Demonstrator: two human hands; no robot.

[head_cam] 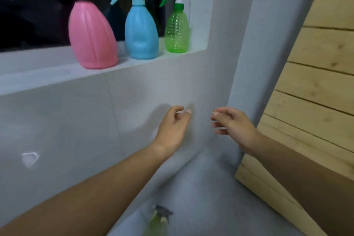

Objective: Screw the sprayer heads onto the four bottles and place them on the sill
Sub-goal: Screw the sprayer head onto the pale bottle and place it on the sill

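Three spray bottles stand upright on the white window sill [47,76]: a pink bottle [92,36] with a dark head on the left, a blue bottle [141,32] with a grey and light-blue sprayer in the middle, and a clear green bottle [176,30] with a white and green sprayer on the right. A fourth, yellowish-green bottle [158,220] with a grey sprayer sits on the floor at the bottom edge, blurred. My left hand [175,126] and my right hand [232,123] hover below the sill in front of the wall, fingers loosely curled, each holding nothing.
A white tiled wall [76,130] runs under the sill. A grey wall corner [247,53] rises behind my right hand. A light wooden plank panel [316,82] leans at the right. The floor [210,197] below is grey. The window pane is dark.
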